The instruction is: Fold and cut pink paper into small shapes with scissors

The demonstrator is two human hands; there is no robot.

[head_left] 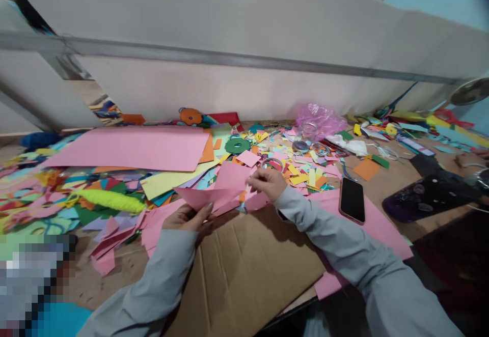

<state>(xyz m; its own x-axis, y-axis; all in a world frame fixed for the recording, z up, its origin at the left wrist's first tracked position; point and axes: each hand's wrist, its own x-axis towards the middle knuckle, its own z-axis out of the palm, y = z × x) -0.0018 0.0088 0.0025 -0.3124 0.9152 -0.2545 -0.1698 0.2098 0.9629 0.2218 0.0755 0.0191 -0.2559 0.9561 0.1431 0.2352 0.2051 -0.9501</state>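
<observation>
My left hand [191, 218] grips a folded piece of pink paper [208, 199], thumb on top and fingers beneath. My right hand [269, 183] is closed in a pinch by the right end of that paper. Whatever lies between its fingertips is too small to make out. Both hands are above a brown cardboard sheet [244, 271] at the front edge of the table. Another pink piece [231, 174] lies just behind the held paper. A roll of clear tape [273, 164] rests beyond my right hand.
A large pink sheet [130, 148] covers scraps at the back left. A phone [352, 199] lies right of my right forearm, near a dark bottle [428, 194]. Coloured cuttings spread across the table, with a yellow-green yarn bundle [110, 201] at left and a pink plastic bag [321, 118] behind.
</observation>
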